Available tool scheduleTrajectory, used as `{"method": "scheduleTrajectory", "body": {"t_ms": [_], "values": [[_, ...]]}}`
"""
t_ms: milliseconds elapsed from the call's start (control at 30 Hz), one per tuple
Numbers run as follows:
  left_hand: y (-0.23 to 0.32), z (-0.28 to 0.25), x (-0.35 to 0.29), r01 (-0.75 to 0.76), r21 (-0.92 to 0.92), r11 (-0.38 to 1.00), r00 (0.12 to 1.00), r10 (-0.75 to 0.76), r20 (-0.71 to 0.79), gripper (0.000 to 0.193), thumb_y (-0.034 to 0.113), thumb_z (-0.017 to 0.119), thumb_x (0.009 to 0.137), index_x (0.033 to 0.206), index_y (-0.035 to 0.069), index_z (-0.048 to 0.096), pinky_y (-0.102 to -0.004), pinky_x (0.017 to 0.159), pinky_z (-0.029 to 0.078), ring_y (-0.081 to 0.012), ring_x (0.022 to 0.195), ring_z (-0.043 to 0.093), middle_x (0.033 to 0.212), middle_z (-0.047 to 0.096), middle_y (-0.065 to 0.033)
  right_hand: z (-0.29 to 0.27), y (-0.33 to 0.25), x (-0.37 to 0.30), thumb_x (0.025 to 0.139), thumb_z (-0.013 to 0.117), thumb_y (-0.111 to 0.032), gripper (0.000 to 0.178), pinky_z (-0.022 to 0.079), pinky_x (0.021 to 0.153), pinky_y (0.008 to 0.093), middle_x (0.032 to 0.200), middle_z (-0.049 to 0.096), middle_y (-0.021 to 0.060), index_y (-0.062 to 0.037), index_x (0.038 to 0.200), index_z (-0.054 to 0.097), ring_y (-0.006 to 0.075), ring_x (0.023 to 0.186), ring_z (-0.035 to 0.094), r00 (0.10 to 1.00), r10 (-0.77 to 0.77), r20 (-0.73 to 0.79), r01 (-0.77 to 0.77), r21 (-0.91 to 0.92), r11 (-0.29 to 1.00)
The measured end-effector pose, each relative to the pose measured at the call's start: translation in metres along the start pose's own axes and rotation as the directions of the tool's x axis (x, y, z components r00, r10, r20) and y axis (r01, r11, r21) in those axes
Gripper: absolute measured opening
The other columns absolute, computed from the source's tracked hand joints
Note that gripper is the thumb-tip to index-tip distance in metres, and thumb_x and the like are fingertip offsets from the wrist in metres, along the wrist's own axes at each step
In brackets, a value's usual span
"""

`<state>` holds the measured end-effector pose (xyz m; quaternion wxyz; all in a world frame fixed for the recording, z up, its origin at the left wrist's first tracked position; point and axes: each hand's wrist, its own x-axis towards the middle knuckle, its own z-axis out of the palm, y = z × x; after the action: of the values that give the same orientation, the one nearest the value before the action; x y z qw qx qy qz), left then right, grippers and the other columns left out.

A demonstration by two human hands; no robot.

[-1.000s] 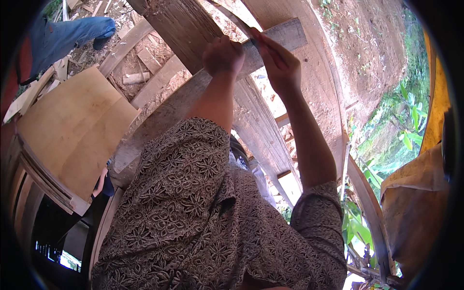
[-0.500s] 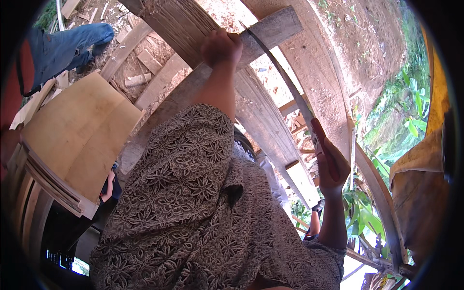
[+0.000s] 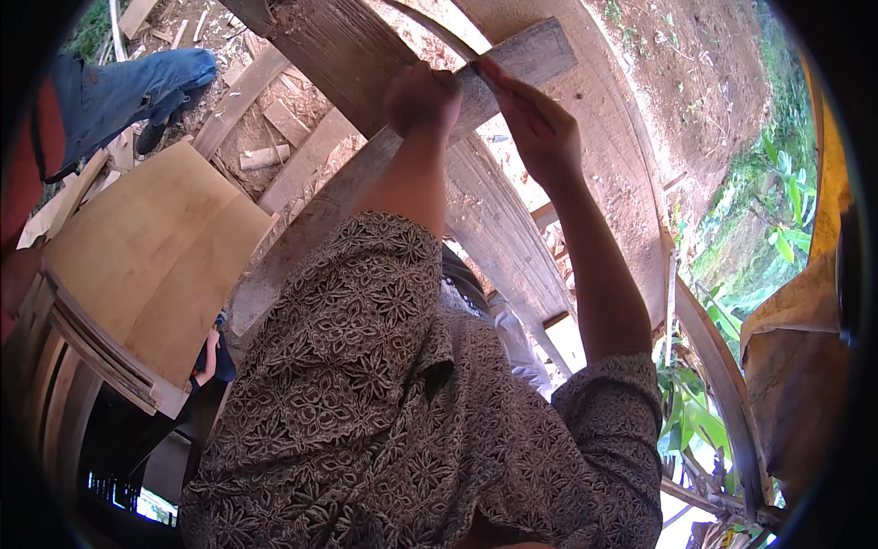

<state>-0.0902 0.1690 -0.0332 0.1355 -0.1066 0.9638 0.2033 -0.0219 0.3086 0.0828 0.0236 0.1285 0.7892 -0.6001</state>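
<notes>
My right hand (image 3: 540, 128) is closed around the handle of a handsaw. The saw's dark curved blade (image 3: 437, 29) points up and left past the edge of a grey wooden plank (image 3: 540, 53), and I cannot tell how deep it sits in the wood. To the left of the saw, my left hand (image 3: 422, 99) is closed over the same plank, its fingers partly hidden and slightly blurred. The plank crosses diagonally over a wide brown board (image 3: 334, 59) and a weathered board (image 3: 508, 224).
A pale wood panel (image 3: 155, 247) lies at left, beside a person in blue jeans (image 3: 137, 87). Offcuts and shavings litter the ground at upper left. A broad sawdust-covered board (image 3: 604, 137) stretches along the right. Yellow-brown sheeting (image 3: 791, 366) hangs at the far right.
My right hand has pushed the saw up and left, from low on the right to close beside the plank. My left hand stays on the plank.
</notes>
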Motion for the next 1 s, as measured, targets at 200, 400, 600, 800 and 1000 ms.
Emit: {"method": "scheduleTrajectory", "body": {"t_ms": [200, 400, 600, 800, 1000], "values": [[-0.003, 0.001, 0.001, 0.001, 0.043, 0.999, 0.996, 0.003, -0.084, 0.035, 0.037, 0.052, 0.093, 0.096, 0.009, 0.073, -0.0501, 0.085, 0.057, -0.0324, 0.097, 0.069, 0.103, 0.071, -0.0119, -0.106, -0.082, -0.156, 0.094, 0.063, 0.005, 0.04, 0.053, 0.101, 0.0318, 0.131, 0.071, 0.0177, 0.0012, 0.134, 0.064, 0.0202, 0.122, 0.067, 0.984, 0.175, 0.041, -0.151, -0.339, 0.928], [-0.006, -0.007, 0.001, -0.016, 0.067, 0.998, 0.994, 0.023, -0.107, 0.034, 0.037, 0.052, 0.094, 0.1, 0.01, 0.072, -0.0493, 0.085, 0.056, -0.0319, 0.098, 0.069, 0.106, 0.07, -0.0126, -0.114, -0.109, -0.156, 0.099, 0.053, 0.005, 0.05, 0.042, 0.117, 0.0418, 0.141, 0.063, 0.0234, 0.0041, 0.148, 0.049, 0.0309, 0.137, 0.057, 0.991, 0.044, 0.13, -0.006, -0.281, 0.96], [0.005, -0.001, -0.005, -0.042, 0.045, 0.998, 0.999, 0.042, -0.008, 0.033, 0.037, 0.053, 0.093, 0.097, 0.01, 0.071, -0.0477, 0.087, 0.056, -0.0322, 0.1, 0.068, 0.106, 0.069, -0.0121, 0.01, -0.01, 0.02, 0.099, 0.061, -0.001, 0.042, 0.051, 0.106, 0.0292, 0.135, 0.07, 0.0093, -0.0011, 0.141, 0.06, 0.0162, 0.127, 0.064, 0.997, 0.063, 0.05, -0.064, 0.012, 0.998], [0.004, -0.012, 0.0, 0.0, 0.031, 1.0, 1.0, 0.0, -0.004, 0.033, 0.037, 0.052, 0.094, 0.102, 0.01, 0.07, -0.0493, 0.086, 0.057, -0.0313, 0.103, 0.069, 0.11, 0.069, -0.0122, 0.017, -0.009, 0.02, 0.099, 0.069, -0.006, 0.04, 0.053, 0.097, 0.0258, 0.126, 0.073, 0.0131, 0.0011, 0.138, 0.063, 0.0131, 0.114, 0.068, 1.0, -0.012, 0.004, 0.012, 0.051, 0.999], [-0.002, 0.0, 0.001, 0.0, 0.03, 1.0, 0.997, 0.003, -0.08, 0.033, 0.036, 0.052, 0.094, 0.101, 0.01, 0.07, -0.0497, 0.085, 0.056, -0.031, 0.101, 0.068, 0.108, 0.069, -0.0113, -0.097, -0.079, -0.126, 0.095, 0.055, 0.011, 0.048, 0.044, 0.114, 0.0378, 0.141, 0.064, 0.0196, 0.0049, 0.142, 0.057, 0.0246, 0.132, 0.06, 0.983, 0.161, 0.084, -0.15, -0.122, 0.981]]}}
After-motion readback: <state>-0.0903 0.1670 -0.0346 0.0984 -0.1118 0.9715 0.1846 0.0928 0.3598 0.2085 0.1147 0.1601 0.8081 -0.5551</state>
